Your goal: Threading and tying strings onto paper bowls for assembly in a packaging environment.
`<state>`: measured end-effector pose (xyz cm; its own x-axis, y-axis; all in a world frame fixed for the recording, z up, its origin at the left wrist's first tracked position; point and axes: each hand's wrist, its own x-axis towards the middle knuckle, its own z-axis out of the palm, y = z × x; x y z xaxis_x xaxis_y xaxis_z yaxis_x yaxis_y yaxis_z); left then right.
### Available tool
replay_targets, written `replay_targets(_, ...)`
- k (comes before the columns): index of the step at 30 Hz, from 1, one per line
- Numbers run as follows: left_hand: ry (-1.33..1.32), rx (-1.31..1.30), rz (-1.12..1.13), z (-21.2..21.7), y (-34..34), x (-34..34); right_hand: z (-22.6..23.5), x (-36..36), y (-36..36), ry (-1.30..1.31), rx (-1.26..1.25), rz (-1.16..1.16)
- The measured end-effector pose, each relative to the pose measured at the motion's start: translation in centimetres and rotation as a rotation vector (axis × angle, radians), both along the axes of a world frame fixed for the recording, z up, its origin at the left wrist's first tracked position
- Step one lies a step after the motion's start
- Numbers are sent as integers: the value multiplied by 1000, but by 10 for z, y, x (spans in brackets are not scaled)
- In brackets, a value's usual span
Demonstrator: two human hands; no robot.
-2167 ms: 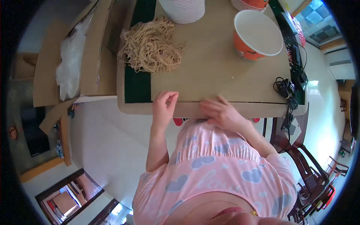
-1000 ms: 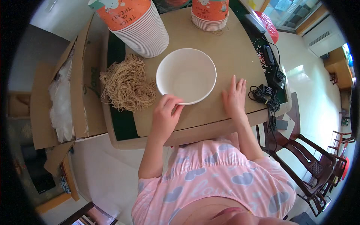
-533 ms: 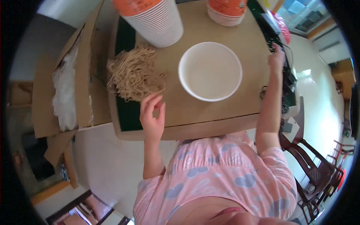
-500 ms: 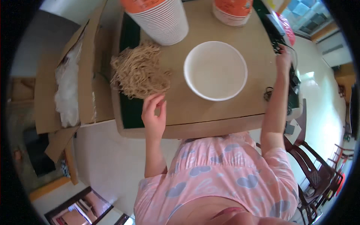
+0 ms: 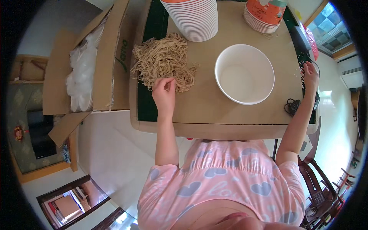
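My left hand (image 5: 165, 92) is at the near edge of a tangled heap of tan, string-like strands (image 5: 163, 59). Its fingers are curled together in a pinch against the strands; what is between the fingertips is hidden. Out at the table's right edge, my right hand (image 5: 312, 76) has its fingers drawn together beside a scatter of small red and white bits (image 5: 301, 65). Anything it holds is too small to make out. Between the hands stands a wide white paper bucket (image 5: 245, 74), upright, with nothing seen inside it.
A tall stack of nested paper buckets (image 5: 199, 21) stands behind the heap, with a shorter orange-printed stack (image 5: 264, 17) at the far right. A coiled black cable (image 5: 292, 107) lies near my right forearm. On the left, an opened cardboard box (image 5: 111, 65) holds clear plastic-wrapped white items.
My whole view has shifted, so the table things sit farther right in it. My left hand's fingers have closed against the strands. My right hand stays at the right edge.
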<state>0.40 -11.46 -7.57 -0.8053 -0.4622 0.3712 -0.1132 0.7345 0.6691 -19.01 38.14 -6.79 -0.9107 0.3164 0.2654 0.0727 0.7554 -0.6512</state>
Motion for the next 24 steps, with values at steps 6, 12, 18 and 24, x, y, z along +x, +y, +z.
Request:
replay_targets(6,56,-44,150,8,-20,-13,45,59,-61,151,-107,137)
replay_targets(12,94,-25,206,-1,-32,-32,57,103,-88,207,-195,167)
replay_targets(18,129,164,67,23,-2,11,68,169,-141,117,-431,503)
replay_targets(24,-135,337,-357,16,90,85,9,218,-236,-537,-716,935)
